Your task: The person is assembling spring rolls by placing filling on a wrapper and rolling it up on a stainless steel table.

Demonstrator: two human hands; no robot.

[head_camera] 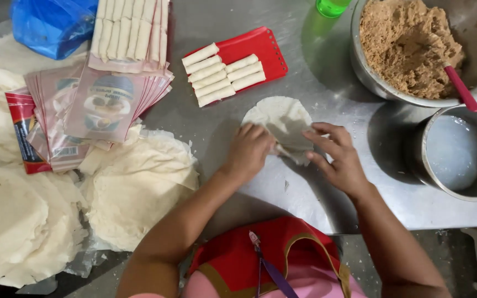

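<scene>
On the steel surface (327,83), left hand (248,150) and right hand (338,157) both pinch a round wrapper (280,118); red tray (260,47) at eleven o'clock.

Steel table (316,83), scuffed and shiny. On it: round wrapper (282,118) near the front edge, red tray (260,47) of rolled sticks behind it, big metal bowl (470,27) of brown filling at right, smaller pot (459,154) of whitish liquid beside it, green cup (331,6) at back. Left: stacks of wrappers (139,187), fanned printed packets (95,105), blue bag (51,25).
</scene>
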